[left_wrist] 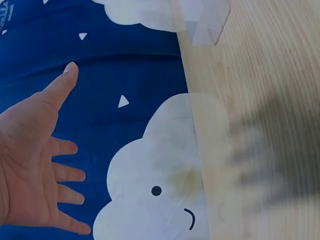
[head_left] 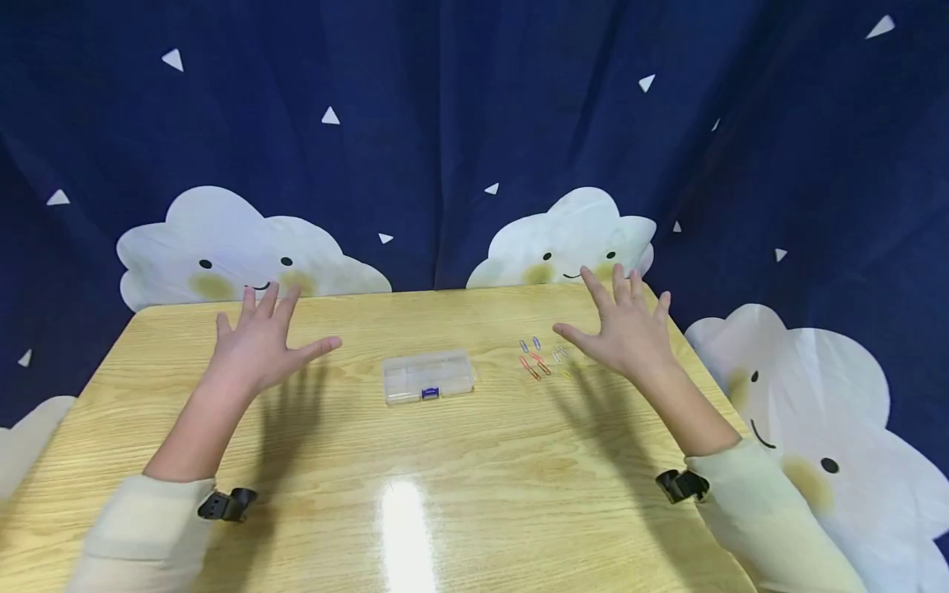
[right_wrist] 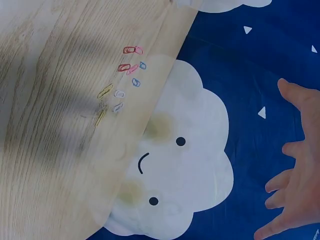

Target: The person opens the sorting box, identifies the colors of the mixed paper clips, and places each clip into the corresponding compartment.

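Observation:
Both hands hover over the wooden table with fingers spread and nothing in them. The left hand (head_left: pixel 255 346) is raised left of a clear plastic compartment box (head_left: pixel 427 377), whose lid is down and whose blue latch (head_left: pixel 430 394) faces the person. My right hand (head_left: pixel 630 333) is above the table's right side, nearest a group of small coloured paper clips (head_left: pixel 544 368). In the right wrist view, red, pink, blue, white and yellow paper clips (right_wrist: pixel 124 67) lie loosely together. The left wrist view has the spread left hand (left_wrist: pixel 32 165) and a corner of the clear box (left_wrist: pixel 207 25).
The light wooden table (head_left: pixel 445 494) reaches back to a dark blue curtain (head_left: pixel 437 123) printed with white clouds and triangles. A black strap device sits on each sleeve cuff, one on the left (head_left: pixel 227 505) and one on the right (head_left: pixel 682 486). Hand shadows fall across the tabletop.

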Available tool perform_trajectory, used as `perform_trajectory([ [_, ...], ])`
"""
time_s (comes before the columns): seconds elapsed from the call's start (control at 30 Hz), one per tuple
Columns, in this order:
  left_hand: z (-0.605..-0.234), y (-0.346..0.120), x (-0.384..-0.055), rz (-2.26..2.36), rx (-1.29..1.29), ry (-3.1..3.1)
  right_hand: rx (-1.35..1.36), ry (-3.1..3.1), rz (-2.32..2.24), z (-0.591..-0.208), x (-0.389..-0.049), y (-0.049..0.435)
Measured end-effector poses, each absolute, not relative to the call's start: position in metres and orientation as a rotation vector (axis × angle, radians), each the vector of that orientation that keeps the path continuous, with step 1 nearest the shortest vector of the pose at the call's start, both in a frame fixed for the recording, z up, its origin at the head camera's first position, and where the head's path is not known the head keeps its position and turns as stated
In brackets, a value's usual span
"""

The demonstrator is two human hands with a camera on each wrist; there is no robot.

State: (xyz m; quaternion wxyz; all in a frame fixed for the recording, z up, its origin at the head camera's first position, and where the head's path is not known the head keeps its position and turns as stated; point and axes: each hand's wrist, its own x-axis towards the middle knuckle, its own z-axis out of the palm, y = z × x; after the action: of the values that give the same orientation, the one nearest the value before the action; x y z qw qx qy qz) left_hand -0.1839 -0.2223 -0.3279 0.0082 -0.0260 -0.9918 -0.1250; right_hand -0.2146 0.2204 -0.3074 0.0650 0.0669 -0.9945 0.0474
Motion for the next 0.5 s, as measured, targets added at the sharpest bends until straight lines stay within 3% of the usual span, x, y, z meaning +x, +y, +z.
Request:
perform_trajectory([
  [0.5,-0.34,-0.218,-0.185,-0.476,-0.142,-2.95,0.322,-2.919,0.194,-0.319,-0.22,0.211],
])
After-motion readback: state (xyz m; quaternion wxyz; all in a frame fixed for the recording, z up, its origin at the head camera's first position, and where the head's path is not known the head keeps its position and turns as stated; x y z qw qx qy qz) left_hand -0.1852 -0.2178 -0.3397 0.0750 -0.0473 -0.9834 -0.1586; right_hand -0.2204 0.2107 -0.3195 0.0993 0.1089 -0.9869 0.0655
